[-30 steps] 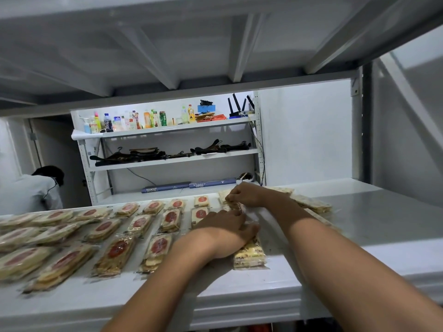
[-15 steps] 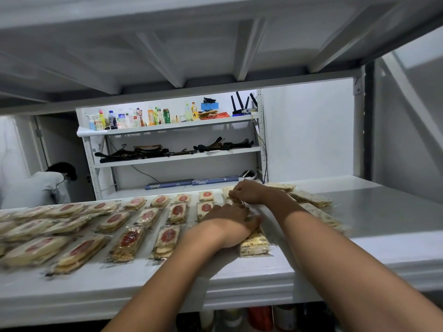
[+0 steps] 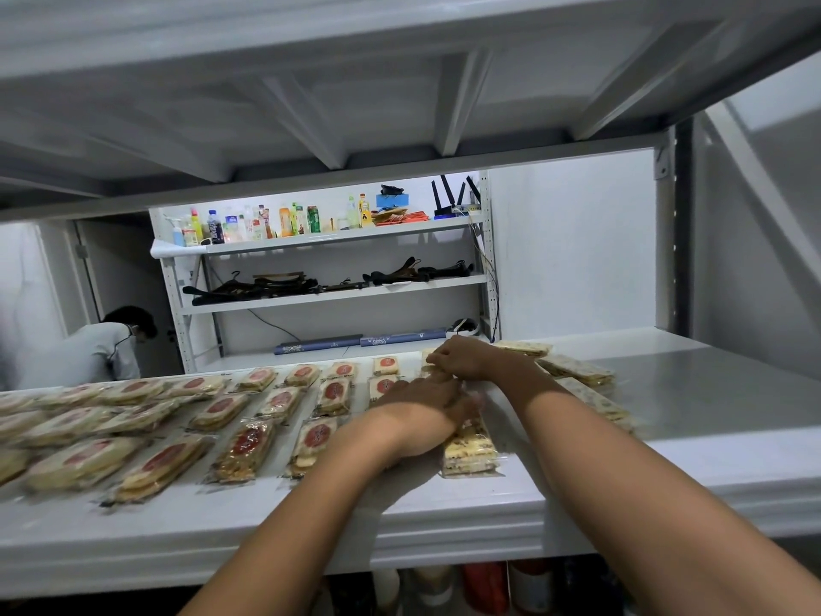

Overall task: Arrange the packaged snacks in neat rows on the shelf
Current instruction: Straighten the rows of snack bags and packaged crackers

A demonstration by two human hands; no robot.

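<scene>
Several clear snack packs with red labels [image 3: 245,451] lie in rows across the white shelf [image 3: 311,522], from the far left to the middle. My left hand [image 3: 422,420] lies flat, palm down, over a pale pack [image 3: 468,451] that sticks out toward the front edge. Farther back, my right hand [image 3: 462,358] curls its fingers round the end of another pale pack at the shelf's rear. More pale packs [image 3: 577,371] lie loose just right of my right forearm.
The shelf above [image 3: 400,60] hangs low overhead. Behind stands a second rack [image 3: 337,295] with bottles and dark hangers. A person in a white shirt [image 3: 89,353] bends at the far left. Bottles stand under the shelf [image 3: 484,589]. The shelf's right part [image 3: 719,393] is bare.
The view has shifted a little, so the shelf sits higher in frame. Both hands stay on the same packs, with only small finger movement.
</scene>
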